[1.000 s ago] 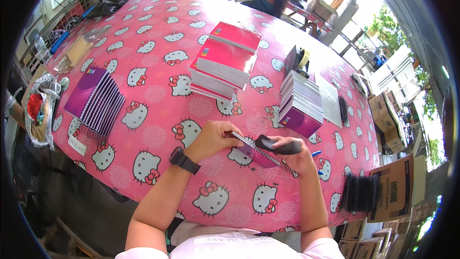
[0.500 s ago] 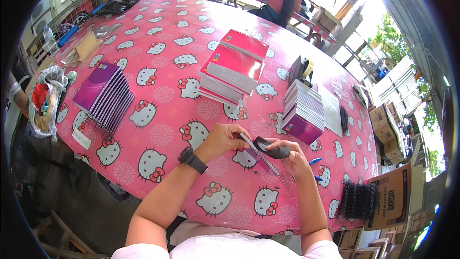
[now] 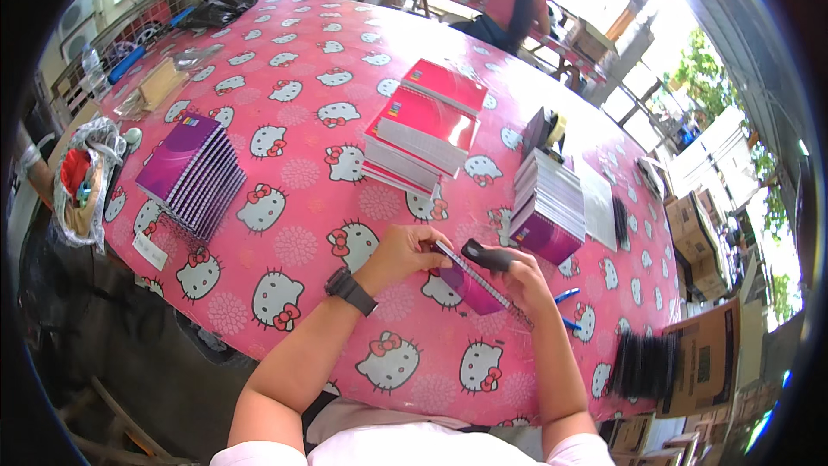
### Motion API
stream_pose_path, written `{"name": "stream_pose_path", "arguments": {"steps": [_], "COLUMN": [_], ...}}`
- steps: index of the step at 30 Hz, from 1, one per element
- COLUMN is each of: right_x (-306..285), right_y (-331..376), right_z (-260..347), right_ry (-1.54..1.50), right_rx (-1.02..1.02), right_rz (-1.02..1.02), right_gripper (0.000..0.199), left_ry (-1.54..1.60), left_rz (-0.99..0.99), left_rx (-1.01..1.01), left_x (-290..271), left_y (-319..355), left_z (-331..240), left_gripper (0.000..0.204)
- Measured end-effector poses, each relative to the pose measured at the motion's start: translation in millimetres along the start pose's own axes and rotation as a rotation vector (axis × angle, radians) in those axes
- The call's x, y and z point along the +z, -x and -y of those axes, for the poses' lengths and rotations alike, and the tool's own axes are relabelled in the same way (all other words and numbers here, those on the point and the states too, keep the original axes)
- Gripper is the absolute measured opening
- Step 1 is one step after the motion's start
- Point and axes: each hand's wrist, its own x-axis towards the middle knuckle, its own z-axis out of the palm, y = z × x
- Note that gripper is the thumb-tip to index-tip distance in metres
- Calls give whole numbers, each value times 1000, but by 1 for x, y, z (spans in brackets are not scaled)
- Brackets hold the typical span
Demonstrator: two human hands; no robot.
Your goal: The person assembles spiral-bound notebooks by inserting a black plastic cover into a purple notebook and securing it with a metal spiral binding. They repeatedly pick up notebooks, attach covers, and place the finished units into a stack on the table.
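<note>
Fingers of the left hand [image 3: 404, 252] pinch the upper end of a purple notebook [image 3: 473, 283] at frame centre, while the right hand [image 3: 520, 276] grips a black tool [image 3: 485, 255] against its spiral edge. Keeping the spine steady would aid alignment. At left edge, a bag [image 3: 82, 181] holds indistinct items.

An open-sided notebook-binding workshop, by the look of it: a long table [image 3: 293, 121] under a pink cartoon-cat cloth; stacks of purple notebooks [image 3: 191, 174] and red notebooks [image 3: 423, 125]; black binding coils [image 3: 642, 367] at the edge; cardboard cartons [image 3: 703, 246] piled alongside; daylight and trees beyond.
</note>
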Motion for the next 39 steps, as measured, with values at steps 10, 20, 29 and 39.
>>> {"name": "stream_pose_path", "arguments": {"steps": [10,20,29,39], "right_x": [1,52,78,87], "right_y": [-17,-12,5,7], "right_z": [2,55,52,51], "right_ry": [73,1058,584,588], "right_rx": [-16,-422,-387,-534], "right_rz": [12,-187,-260,-229], "right_gripper": [42,46,23,20], "left_ry": [-6,-12,-207,-177], "left_rz": [-23,-37,-171,-267], "left_rx": [5,95,92,182], "left_x": [-5,0,32,37], "left_y": [-1,7,27,41], "left_z": [5,-19,-71,-70], "left_gripper": [25,18,13,12]}}
